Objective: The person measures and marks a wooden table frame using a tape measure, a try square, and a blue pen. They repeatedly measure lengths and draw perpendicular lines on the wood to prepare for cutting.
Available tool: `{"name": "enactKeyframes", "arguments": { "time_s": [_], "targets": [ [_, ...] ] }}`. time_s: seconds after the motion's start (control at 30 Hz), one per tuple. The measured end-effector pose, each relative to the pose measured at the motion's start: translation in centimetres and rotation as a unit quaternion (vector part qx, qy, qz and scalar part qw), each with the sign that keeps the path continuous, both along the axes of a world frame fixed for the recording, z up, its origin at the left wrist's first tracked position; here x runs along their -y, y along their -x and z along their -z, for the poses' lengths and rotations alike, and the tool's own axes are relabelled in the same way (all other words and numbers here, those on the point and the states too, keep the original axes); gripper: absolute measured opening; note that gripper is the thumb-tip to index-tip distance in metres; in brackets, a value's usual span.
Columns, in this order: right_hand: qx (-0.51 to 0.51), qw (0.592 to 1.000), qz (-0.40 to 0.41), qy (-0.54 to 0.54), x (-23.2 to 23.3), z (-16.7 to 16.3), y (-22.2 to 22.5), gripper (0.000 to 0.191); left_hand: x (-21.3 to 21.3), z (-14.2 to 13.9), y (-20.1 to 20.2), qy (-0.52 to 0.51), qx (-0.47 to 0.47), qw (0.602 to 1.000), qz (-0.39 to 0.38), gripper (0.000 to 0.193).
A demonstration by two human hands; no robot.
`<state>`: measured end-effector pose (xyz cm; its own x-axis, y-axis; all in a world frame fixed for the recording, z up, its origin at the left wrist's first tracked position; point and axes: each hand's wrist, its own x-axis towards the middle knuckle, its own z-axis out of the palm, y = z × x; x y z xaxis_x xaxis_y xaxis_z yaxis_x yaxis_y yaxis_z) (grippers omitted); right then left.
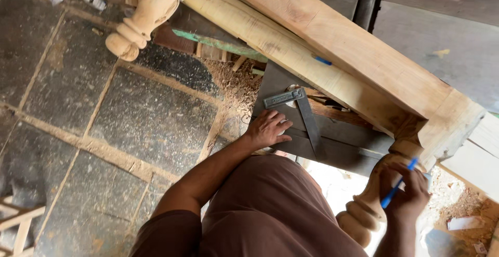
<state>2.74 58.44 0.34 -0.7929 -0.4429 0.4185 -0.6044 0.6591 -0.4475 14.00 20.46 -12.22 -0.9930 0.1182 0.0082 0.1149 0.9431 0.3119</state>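
- Marking step, by the look of it: left hand (267, 128) flat, fingers spread, pressing metal square (301, 112) onto dark board (332, 142) below the beam (332, 43).
- Right hand (408, 192), grip closed around blue pencil (397, 184), beside turned leg (374, 194).
- Next move likely calling for a steady square, pencil brought to its blade.

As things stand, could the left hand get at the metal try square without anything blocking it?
Probably yes. The left hand already rests beside the try square, fingers near its blade on the dark board, with nothing between them. The right hand is apart, holding a blue pen by the turned leg.
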Motion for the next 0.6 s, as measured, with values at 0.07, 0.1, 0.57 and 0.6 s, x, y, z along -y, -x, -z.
{"name": "enactKeyframes", "arguments": {
  "time_s": [0.07,0.1,0.57,0.6],
  "targets": [
    [-0.02,0.999,0.042,0.004,-2.6,1.1,-1.5,0.006,-0.1,0.0,0.4,-0.009,-0.001,1.0,0.013,0.058],
    [-0.019,0.998,0.059,0.014,-3.6,1.4,-2.4,0.007,-0.2,0.1,0.6,-0.014,-0.003,1.0,0.022,0.057],
    [0.072,0.966,0.233,0.084,-2.9,4.2,-9.6,0.039,-6.7,-1.9,-5.7,-0.327,-0.137,0.933,-0.061,0.052],
    [0.07,0.969,0.225,0.075,-2.9,4.1,-9.6,0.041,-8.0,-1.8,-6.9,-0.403,-0.017,0.914,-0.045,0.054]
  ]
}}
